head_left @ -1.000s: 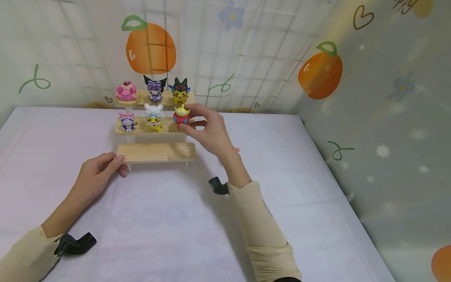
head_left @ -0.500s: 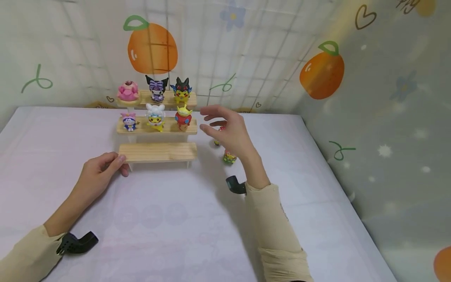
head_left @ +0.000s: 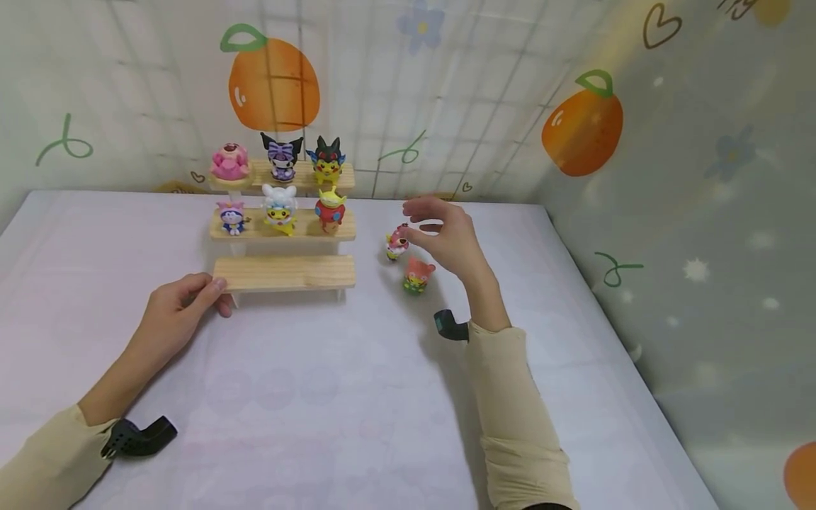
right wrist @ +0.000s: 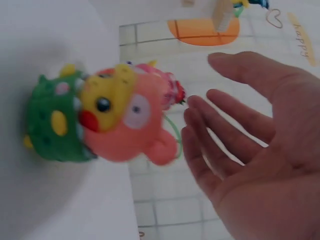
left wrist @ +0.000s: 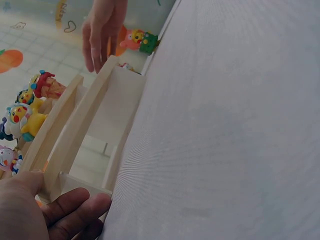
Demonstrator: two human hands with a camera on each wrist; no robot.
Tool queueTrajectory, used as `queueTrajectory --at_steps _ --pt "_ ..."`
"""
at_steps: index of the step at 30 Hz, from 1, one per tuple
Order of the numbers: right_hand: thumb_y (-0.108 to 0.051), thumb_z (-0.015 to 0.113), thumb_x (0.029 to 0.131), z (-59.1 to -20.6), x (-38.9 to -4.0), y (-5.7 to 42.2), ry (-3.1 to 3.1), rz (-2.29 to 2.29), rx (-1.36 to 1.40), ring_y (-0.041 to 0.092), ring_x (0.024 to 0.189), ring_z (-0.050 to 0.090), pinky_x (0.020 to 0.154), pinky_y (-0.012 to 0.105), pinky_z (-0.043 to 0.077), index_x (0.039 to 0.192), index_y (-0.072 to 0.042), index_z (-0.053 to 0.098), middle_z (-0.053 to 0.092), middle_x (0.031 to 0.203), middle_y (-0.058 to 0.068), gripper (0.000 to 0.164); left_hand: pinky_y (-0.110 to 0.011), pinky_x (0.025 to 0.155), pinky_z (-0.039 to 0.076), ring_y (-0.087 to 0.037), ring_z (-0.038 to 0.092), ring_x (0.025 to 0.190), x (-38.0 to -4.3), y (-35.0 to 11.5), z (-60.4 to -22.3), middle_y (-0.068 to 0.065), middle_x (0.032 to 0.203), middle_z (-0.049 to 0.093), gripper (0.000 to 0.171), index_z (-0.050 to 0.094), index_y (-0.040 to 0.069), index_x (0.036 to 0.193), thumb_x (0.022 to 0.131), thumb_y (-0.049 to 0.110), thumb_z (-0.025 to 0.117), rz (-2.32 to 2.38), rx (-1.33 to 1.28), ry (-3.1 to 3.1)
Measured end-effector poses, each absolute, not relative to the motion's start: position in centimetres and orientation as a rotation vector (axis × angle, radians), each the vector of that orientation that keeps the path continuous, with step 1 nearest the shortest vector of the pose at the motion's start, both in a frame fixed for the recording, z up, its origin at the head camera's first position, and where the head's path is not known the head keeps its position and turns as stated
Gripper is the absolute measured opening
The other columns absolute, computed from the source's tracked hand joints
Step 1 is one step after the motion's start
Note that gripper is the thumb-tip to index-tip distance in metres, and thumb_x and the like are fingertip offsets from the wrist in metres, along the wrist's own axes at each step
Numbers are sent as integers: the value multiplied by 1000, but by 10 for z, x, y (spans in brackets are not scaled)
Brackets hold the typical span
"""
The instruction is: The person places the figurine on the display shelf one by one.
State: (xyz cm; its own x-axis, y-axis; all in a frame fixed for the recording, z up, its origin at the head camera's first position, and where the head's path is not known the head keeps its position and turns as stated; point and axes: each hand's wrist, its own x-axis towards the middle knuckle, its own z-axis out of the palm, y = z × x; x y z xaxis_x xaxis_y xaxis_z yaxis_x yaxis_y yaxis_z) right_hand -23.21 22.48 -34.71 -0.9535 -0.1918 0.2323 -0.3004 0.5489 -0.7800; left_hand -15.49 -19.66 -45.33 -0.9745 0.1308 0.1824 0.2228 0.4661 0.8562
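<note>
A three-tier wooden display stand [head_left: 287, 274] stands on the white-covered table. With thumb on top and fingers below, my left hand [head_left: 177, 312] grips the left end of its bottom step. My right hand [head_left: 450, 236] hovers right of the stand, fingers loosely bent and holding nothing. Just below and left of it stand two figurines: one with a salmon-pink hood and green base [head_left: 417, 275], and one in pink and white [head_left: 397, 243], partly behind my fingertips. In the right wrist view the pink-hooded figurine [right wrist: 100, 115] is close by my open fingers [right wrist: 225, 120].
The middle step bears a red alien figurine [head_left: 330, 210], a white-hooded yellow one [head_left: 279, 210] and a small purple-pink one [head_left: 231, 219]. On the top step are a pink bear [head_left: 230, 163], a black-eared purple figurine [head_left: 282, 157] and a dark-hooded yellow one [head_left: 328, 161]. A patterned curtain [head_left: 484, 92] hangs behind.
My right hand has let go of the red alien figurine on the middle step and moved right, over the two figurines on the table. My left hand keeps its grip on the stand.
</note>
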Motion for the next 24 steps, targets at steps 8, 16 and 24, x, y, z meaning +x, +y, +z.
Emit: queueTrajectory --at_steps 8,16,24 --pt "-15 81 93 -358 -235 219 -2868 1230 401 22 113 68 101 39 56 129 -7 69 74 118 9 38 -15 83 41 -11 61 88 -156 -195 -453 -5 82 75 38 74 9 96 110 39 56 -1573 -312 -2598" --pt "-9 77 95 -361 -235 218 -2886 1236 343 28 110 72 97 39 58 129 -4 70 74 117 14 35 -16 82 41 -10 61 88 -156 -196 -453 -6 81 75 39 73 9 96 110 40 56 -1555 -308 -2605" --pt "-7 77 94 -363 -237 217 -2852 1241 325 28 108 73 96 37 59 127 -5 71 76 115 16 33 -16 83 40 -10 60 89 -156 -196 -452 -6 82 75 39 74 8 97 110 41 56 -1586 -288 -2598"
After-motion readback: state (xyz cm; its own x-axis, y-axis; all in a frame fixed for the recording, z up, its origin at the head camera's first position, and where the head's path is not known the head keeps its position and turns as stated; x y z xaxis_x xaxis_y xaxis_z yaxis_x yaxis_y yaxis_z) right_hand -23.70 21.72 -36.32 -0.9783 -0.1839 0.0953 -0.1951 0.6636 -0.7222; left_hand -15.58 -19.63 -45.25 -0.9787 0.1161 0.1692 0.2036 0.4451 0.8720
